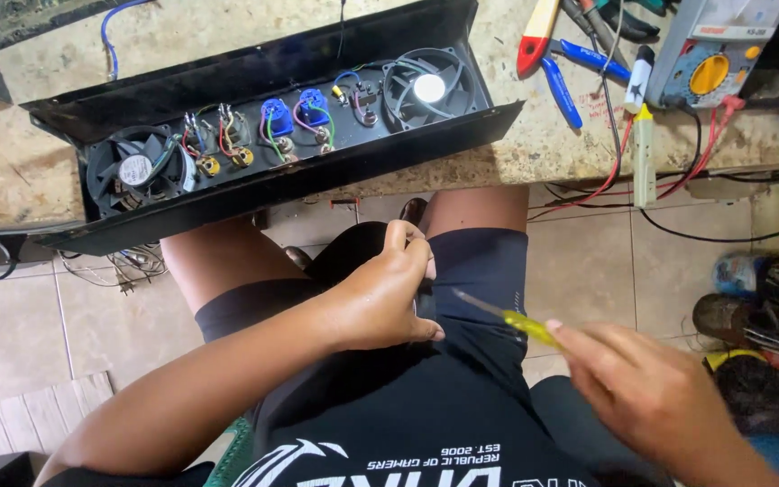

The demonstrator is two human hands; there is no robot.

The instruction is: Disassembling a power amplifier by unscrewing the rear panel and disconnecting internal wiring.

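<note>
My left hand (382, 293) rests curled on my lap, over the dark shorts; its fingers are closed and I cannot see anything inside them. My right hand (644, 390) holds a yellow-handled screwdriver (508, 317), its thin metal shaft pointing up-left toward my left hand. Above my knees, on the stone worktop's edge, lies an open black metal chassis (227, 81) with a fan (135, 169) at its left end, a second fan (427, 86) at its right end, and wired connectors and blue parts (292, 115) between them.
Pliers with red and blue handles (552, 54), a meter with a yellow dial (710, 54) and red and black leads lie on the worktop at the right. Cluttered tools sit on the floor at the right (759, 307). Tiled floor and loose cables (132, 266) lie below the bench.
</note>
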